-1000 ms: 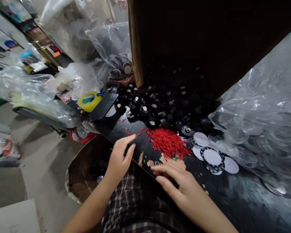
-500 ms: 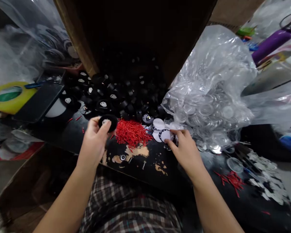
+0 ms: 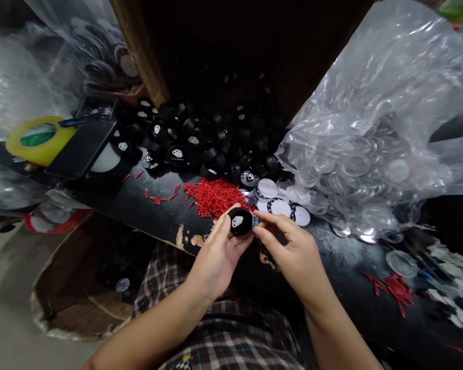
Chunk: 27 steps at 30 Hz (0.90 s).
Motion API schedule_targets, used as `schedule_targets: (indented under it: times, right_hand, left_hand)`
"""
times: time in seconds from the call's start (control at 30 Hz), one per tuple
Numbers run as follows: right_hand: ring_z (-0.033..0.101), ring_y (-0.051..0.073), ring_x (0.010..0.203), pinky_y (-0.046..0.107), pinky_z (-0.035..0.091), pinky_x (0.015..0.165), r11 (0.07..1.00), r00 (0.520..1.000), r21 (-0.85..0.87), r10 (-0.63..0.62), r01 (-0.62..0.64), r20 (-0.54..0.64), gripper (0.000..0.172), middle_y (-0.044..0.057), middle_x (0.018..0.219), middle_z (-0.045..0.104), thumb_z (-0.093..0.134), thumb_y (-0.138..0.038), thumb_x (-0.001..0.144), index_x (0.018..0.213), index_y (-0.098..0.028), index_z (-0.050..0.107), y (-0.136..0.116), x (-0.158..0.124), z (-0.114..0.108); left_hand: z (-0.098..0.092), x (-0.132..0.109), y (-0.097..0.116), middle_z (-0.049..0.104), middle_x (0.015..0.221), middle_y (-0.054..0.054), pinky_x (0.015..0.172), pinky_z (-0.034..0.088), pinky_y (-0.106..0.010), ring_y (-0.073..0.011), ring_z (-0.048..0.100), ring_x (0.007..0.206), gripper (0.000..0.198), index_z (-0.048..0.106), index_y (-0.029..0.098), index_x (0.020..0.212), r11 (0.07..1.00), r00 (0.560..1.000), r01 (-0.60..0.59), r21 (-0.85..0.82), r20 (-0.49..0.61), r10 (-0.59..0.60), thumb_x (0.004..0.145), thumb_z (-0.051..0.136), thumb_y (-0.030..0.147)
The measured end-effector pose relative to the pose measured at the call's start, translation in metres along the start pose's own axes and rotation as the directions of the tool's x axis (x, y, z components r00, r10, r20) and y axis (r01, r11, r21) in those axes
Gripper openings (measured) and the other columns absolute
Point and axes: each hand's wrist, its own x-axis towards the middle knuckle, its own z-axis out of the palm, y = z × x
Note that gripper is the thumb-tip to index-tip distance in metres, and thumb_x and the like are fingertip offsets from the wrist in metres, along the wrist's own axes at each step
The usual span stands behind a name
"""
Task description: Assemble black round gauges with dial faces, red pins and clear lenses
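Head camera view: near the middle of the frame, a black round piece (image 3: 245, 226) sits in the left hand (image 3: 218, 262), thumb on its near-left rim and the other fingers behind it; that grip is clamped on it. Its face, with a small white plate (image 3: 237, 221), is turned up toward the camera. Being round, the piece shows no clear long axis; the plate's slants slightly, from lower left to upper right. The right hand (image 3: 295, 252) comes from the right, thumb and forefinger pinched together on a thin greyish piece (image 3: 255, 220), seen nearly edge-on, just at the black piece's right rim. Whether the two touch, I cannot tell. So the black piece lies directly left of the right hand's grip, at about the same height in the frame, with the left hand nearer. Just above them, on the worktop (image 3: 111, 200), lie a red pile (image 3: 216, 198) and white discs (image 3: 281, 207).
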Motion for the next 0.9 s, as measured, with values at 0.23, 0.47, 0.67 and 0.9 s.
schedule_targets:
  times: [0.23, 0.47, 0.67, 0.9]
  right_hand:
    - [0.057, 0.015, 0.070, 0.026, 0.048, 0.061, 0.998, 1.000, -0.054, -0.016, 0.015, -0.021, 0.012, 0.001, 0.077, 0.060, 0.061, -0.030, 0.084, 0.086, -0.020, 0.066, 0.004, 0.006, -0.008]
    - [0.057, 0.012, 0.057, 0.025, 0.046, 0.053, 0.996, 0.994, 0.028, 0.082, -0.080, -0.070, 0.015, 0.000, 0.069, 0.062, 0.059, -0.034, 0.085, 0.081, -0.020, 0.060, -0.010, 0.003, -0.001]
    - [0.057, 0.013, 0.044, 0.022, 0.042, 0.040, 0.959, 0.968, 0.139, 0.240, -0.247, 0.067, 0.022, -0.003, 0.054, 0.060, 0.060, -0.041, 0.083, 0.079, -0.021, 0.052, -0.003, 0.003, -0.001]
    - [0.060, 0.014, 0.047, 0.025, 0.048, 0.043, 0.961, 0.971, 0.151, 0.220, -0.232, 0.088, 0.022, -0.004, 0.055, 0.059, 0.062, -0.041, 0.081, 0.075, -0.023, 0.050, 0.003, -0.002, -0.005]
  left_hand:
    - [-0.007, -0.006, 0.000, 0.070, 0.114, -0.003, 0.095, 0.049, -0.035, -0.0158, 0.067, 0.096, 0.028, 0.062, 0.026, 0.116, 0.996, 0.996, 0.082, 0.034, 0.040, -0.083, 0.090, 0.055, 0.034]
    - [-0.005, -0.010, -0.007, 0.064, 0.127, -0.001, 0.101, 0.044, -0.034, -0.0206, 0.053, 0.123, 0.032, 0.065, 0.030, 0.118, 0.988, 0.995, -0.028, 0.154, 0.094, 0.014, 0.086, 0.062, 0.032]
    - [-0.013, -0.012, -0.008, 0.061, 0.132, 0.001, 0.100, 0.045, -0.035, -0.0217, 0.053, 0.123, 0.035, 0.063, 0.034, 0.120, 0.961, 0.994, -0.052, 0.272, 0.108, 0.024, 0.085, 0.063, 0.032]
    - [-0.017, -0.010, -0.007, 0.060, 0.132, 0.000, 0.100, 0.046, -0.037, -0.0243, 0.050, 0.126, 0.036, 0.064, 0.032, 0.119, 0.937, 0.991, -0.047, 0.345, 0.134, 0.001, 0.083, 0.065, 0.033]
